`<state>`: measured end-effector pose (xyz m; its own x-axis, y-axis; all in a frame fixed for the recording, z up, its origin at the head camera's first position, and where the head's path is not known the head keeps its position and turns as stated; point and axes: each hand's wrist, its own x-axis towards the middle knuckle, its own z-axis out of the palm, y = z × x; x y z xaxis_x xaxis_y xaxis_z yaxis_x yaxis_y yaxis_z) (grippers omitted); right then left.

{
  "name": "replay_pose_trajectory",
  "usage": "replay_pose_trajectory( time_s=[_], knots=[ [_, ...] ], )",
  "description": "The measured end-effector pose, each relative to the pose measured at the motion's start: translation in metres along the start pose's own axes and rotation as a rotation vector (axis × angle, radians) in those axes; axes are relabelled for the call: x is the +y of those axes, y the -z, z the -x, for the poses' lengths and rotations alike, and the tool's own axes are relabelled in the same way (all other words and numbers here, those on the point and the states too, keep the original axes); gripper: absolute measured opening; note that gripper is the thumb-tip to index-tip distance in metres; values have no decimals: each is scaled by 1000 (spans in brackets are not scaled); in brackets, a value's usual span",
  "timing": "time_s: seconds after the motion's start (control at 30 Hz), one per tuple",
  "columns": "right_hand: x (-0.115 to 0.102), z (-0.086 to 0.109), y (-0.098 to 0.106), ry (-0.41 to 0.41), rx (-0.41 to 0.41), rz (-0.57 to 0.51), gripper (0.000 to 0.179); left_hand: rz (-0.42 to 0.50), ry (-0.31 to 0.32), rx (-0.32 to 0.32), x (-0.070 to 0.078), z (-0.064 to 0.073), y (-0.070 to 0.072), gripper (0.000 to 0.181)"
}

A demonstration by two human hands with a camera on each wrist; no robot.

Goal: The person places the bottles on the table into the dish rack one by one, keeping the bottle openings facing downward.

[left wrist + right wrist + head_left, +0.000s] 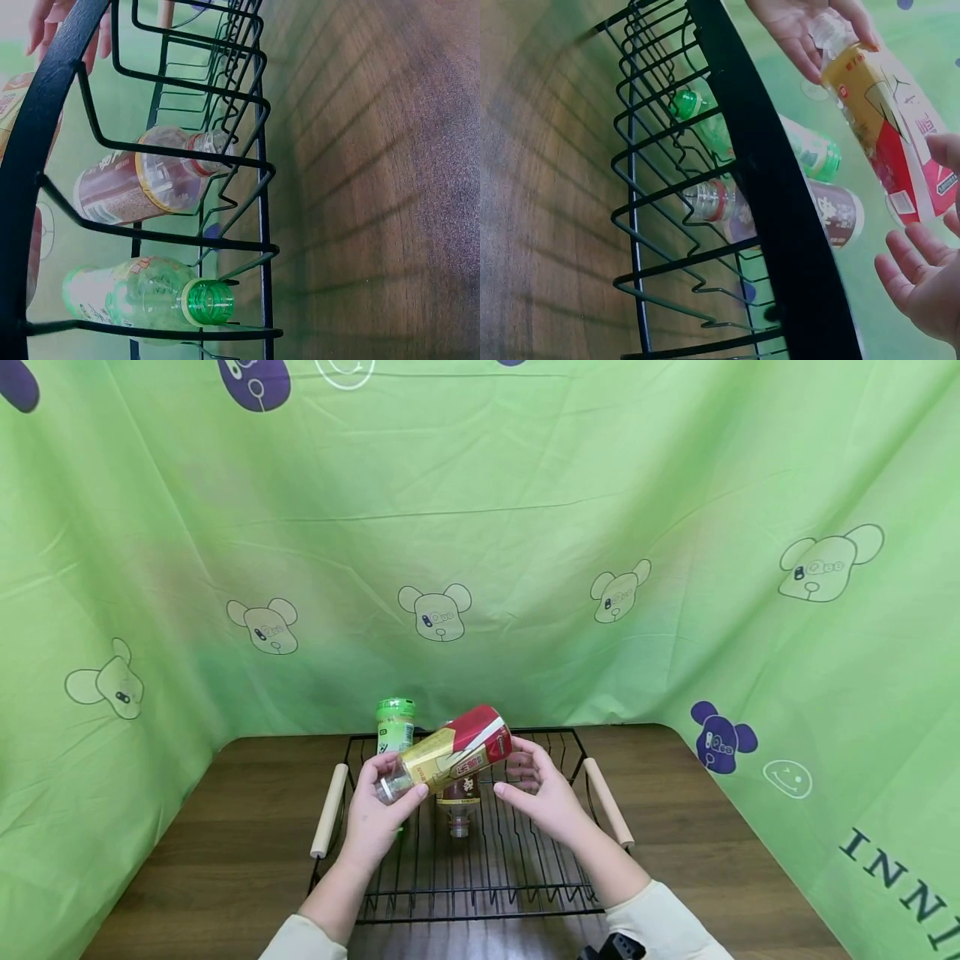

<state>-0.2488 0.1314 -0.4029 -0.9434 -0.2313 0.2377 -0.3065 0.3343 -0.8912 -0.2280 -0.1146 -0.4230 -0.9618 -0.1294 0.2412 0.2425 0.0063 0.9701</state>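
Note:
A clear plastic bottle [459, 752] with a red and gold label is held tilted above a black wire basket [780, 195]. My left hand [369, 822] grips it at the neck end, thumb in front and fingers behind. Near the bottle's red base, my right hand [553, 800] has its fingers spread and loosely bent, not closed round it; whether a fingertip touches is unclear. Inside the basket, a green bottle [150, 292] and a brown-labelled bottle [112, 187] stand neck down. The held bottle partly covers the brown-labelled one in the head view.
Pale wooden handles [330, 810] are fixed on the basket's left and right sides. It stands on a dark wood-grain table [240, 835]. Behind and beside the table hangs a green cloth [525, 543] with cartoon bear heads.

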Motion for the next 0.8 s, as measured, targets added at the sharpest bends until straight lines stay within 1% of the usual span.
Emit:
replay_pose_trajectory(
  time_s=[0.1,0.17,0.3,0.43,0.53,0.67,0.8],
  knots=[
    [0,-1,-1,12,8,-22,68,8,12,-2,0,1,-2,58],
    [0,-1,-2,20,18,-46,68,20,22,-18,0,1,-3,58],
    [-4,-2,-3,27,47,-98,70,7,46,-67,-2,3,-5,57],
    [-11,-3,-5,22,73,-136,72,-56,68,-122,-3,5,-8,60],
    [-15,-4,-7,31,93,-154,73,-90,73,-164,-2,8,-10,61],
    [-18,-5,-11,34,116,-175,78,-96,81,-212,-1,11,-14,60],
    [-19,-6,-17,29,129,-184,85,-89,104,-247,1,15,-19,61]
  ],
)
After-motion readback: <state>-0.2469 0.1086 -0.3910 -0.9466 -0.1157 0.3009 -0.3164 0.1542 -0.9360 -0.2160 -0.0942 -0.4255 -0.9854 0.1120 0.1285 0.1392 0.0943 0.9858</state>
